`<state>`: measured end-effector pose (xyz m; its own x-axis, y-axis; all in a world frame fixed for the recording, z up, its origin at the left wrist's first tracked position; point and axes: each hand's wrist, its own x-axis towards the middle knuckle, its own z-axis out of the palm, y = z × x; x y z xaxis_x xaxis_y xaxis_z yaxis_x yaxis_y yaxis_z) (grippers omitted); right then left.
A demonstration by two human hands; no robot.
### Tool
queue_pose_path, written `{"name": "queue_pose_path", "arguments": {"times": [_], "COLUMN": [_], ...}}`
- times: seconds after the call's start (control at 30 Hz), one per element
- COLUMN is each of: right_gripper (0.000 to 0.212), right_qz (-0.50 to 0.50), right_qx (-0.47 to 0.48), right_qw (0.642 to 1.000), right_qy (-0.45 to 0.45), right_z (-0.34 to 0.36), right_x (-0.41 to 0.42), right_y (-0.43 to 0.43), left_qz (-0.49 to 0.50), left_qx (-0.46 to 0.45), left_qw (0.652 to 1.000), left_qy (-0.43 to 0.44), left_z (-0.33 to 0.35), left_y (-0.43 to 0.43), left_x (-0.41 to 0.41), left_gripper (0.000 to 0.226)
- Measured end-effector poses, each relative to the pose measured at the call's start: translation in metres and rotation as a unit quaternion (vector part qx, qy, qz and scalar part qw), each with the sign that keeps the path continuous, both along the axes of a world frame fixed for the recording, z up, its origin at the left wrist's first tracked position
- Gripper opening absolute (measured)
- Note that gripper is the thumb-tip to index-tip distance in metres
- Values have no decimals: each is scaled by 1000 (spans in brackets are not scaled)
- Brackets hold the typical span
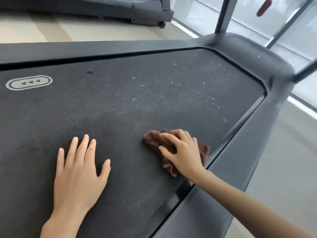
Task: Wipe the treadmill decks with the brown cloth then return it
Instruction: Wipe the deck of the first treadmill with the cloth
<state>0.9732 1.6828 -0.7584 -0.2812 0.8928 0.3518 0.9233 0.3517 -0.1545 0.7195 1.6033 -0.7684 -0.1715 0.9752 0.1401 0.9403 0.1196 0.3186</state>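
Note:
A dark treadmill deck (120, 109) fills most of the view, its belt speckled with pale spots toward the far right corner. The crumpled brown cloth (154, 140) lies on the belt near the right side rail. My right hand (183, 152) presses down on the cloth with fingers curled over it, hiding its middle. My left hand (78, 172) rests flat on the belt to the left of the cloth, fingers spread, holding nothing.
A grey side rail (240, 143) runs along the right of the belt and a front hood (248, 54) with upright posts stands at the far end. A second treadmill (120, 9) sits across the floor at the top. Windows are on the right.

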Motion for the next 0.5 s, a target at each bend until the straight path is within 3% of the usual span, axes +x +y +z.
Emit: {"name": "queue_pose_path", "arguments": {"times": [0.07, 0.1, 0.17, 0.23, 0.3, 0.37, 0.43, 0.5], "right_gripper": [39, 40, 41, 41, 42, 41, 40, 40], "right_qz": [105, 94, -35, -209, -294, -246, -114, -48], "right_qx": [-6, -13, -33, -61, -54, -11, 24, 10], "right_qw": [993, 993, 998, 976, 954, 969, 993, 999], "right_qy": [-51, -69, -47, 2, 8, -23, -22, -8], "right_z": [8, 11, 17, 20, 18, 6, -4, 1], "right_x": [24, 41, 72, 92, 82, 60, 53, 75], "right_y": [-3, 4, 29, 57, 68, 54, 26, 22], "left_qz": [-60, -93, -153, -194, -204, -201, -196, -200], "left_qx": [-3, -5, -11, -16, -5, 2, 8, 7], "left_qw": [998, 996, 988, 980, 979, 980, 981, 980], "left_qy": [13, 12, 16, 35, 25, 14, 2, -3], "left_z": [3, 5, 9, 9, 7, 7, 5, 3], "left_y": [11, 18, 31, 42, 52, 62, 72, 78], "left_x": [8, 15, 34, 56, 77, 93, 105, 111], "left_gripper": [77, 75, 68, 62, 63, 63, 63, 61]}}
